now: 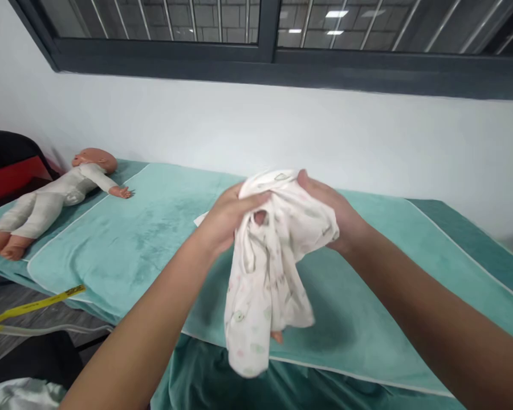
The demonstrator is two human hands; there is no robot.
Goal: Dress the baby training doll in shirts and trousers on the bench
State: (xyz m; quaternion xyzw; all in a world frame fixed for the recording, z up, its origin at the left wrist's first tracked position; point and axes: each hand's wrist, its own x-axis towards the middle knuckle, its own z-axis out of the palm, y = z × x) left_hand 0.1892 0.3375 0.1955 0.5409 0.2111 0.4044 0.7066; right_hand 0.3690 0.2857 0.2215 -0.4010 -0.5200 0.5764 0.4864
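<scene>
My left hand (224, 219) and my right hand (333, 213) both grip a bunched white printed baby garment (265, 279) held up over a teal mat (123, 245). A small pinkish doll part shows through the cloth near the top, and a doll foot (277, 336) pokes out below, so a doll seems wrapped inside, mostly hidden. The fingers of both hands are closed on the fabric near its top edge.
Another baby doll (47, 202) in a white suit lies on its back at the far left of the teal-covered table. A yellow strap (29, 307) hangs off the table's left edge. A white wall and a dark window frame (265, 57) stand behind.
</scene>
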